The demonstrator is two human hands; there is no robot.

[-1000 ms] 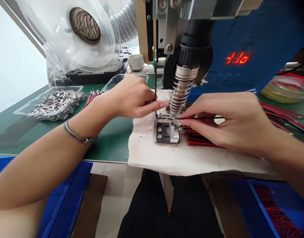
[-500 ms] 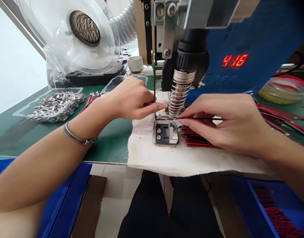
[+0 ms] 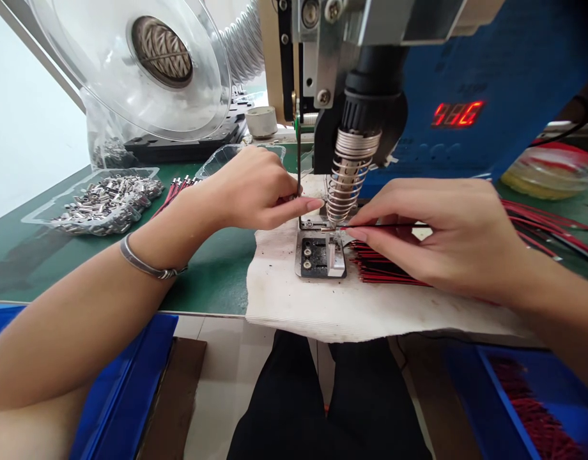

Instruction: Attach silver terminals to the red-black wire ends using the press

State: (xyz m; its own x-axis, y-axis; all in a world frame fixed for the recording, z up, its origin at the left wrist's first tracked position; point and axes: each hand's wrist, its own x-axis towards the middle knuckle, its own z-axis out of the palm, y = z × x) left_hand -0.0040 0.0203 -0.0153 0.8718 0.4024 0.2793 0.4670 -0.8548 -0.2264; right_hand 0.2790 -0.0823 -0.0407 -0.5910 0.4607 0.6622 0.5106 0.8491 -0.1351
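Note:
Between the thumb and fingers of my right hand [image 3: 433, 230] is a thin red and black wire [image 3: 390, 225]. Its left end meets the small metal fixture [image 3: 323, 257], right under the tip of a soldering head wrapped in a coil spring [image 3: 351, 172]. My left hand [image 3: 270, 191] is closed beside the thin upright metal rod [image 3: 298, 160], its thumb pointing toward the soldering tip. Whatever its curled fingers hold is hidden. More red and black wires [image 3: 387, 263] lie on a whitish cloth [image 3: 294, 303] below my right hand.
A clear tray [image 3: 107, 201] of small metal connectors stands at left, near a bundle of wires with metal ends [image 3: 179, 186]. Behind are a clear fume hood [image 3: 102, 70] and a blue machine [image 3: 447, 70] with red digits. A blue bin [image 3: 528, 409] of wires sits lower right.
Both hands keep almost the same place and grip. The view has shifted slightly, and some segments of the red digits look dimmer.

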